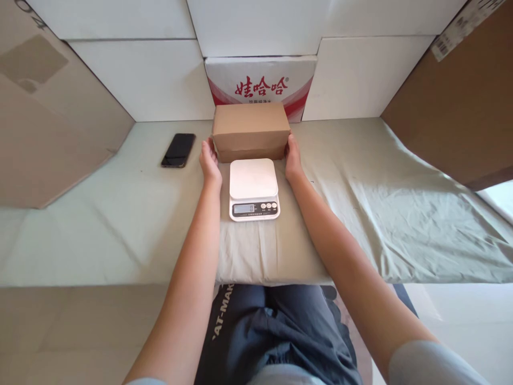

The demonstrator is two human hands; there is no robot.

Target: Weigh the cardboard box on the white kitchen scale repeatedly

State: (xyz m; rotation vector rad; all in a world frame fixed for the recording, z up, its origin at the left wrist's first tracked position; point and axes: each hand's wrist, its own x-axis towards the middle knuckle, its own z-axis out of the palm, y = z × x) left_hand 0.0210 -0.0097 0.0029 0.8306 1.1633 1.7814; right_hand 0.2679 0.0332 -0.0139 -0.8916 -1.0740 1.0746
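Observation:
Both my hands press against the short sides of a closed brown cardboard box [251, 118]. My left hand [209, 161] is at its left end, fingers against the cardboard. On the opposite end is my right hand [293, 158], its fingers partly hidden along the side. Between my wrists, just in front of the box, sits a white digital kitchen scale [254, 179]. Its small display appears to read 0, and its platform bears nothing. Whether the box rests on the cloth or is slightly raised, I cannot tell.
A black smartphone [178, 150] lies left of the box on the pale green cloth [100, 230]. Behind stands a white and red carton [260, 69] with red lettering. Large cardboard panels [60, 123] flank the table on both sides, and white panels [140, 80] close off the back.

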